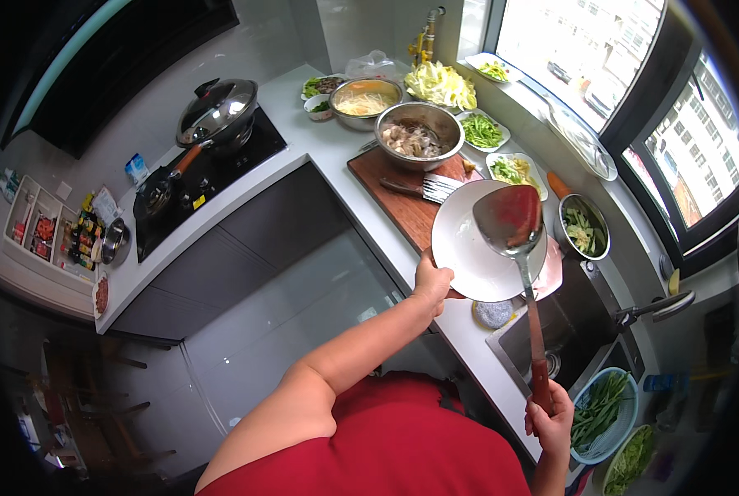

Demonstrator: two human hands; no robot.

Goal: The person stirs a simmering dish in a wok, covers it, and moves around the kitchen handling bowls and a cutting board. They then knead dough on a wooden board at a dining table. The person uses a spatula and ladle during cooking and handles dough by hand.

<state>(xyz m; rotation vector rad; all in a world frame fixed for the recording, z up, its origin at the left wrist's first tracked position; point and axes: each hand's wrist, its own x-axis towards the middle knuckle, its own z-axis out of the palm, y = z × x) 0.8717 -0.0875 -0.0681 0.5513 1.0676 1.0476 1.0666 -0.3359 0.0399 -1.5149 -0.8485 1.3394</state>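
My left hand (433,282) grips the rim of a white plate (459,248), tilted above the front end of the wooden cutting board (385,197). In my right hand (552,416) is the wooden handle of a metal wok spatula (499,214). Its shiny blade overlaps the plate in my view and reflects red; whether the two touch I cannot tell. Beyond the plate, a cleaver (428,187) lies flat on the board, its blade partly hidden by the plate. A steel bowl (382,146) of cut pale and dark meat stands at the board's far end.
A sink (568,319) with a black faucet (654,310) lies right of the plate, a scrubber (493,314) by its edge. Plates of cut vegetables (482,130) line the window side. A blue basket (602,409) holds greens. Leftward, a lidded wok (217,115) sits on the gas stove (264,139).
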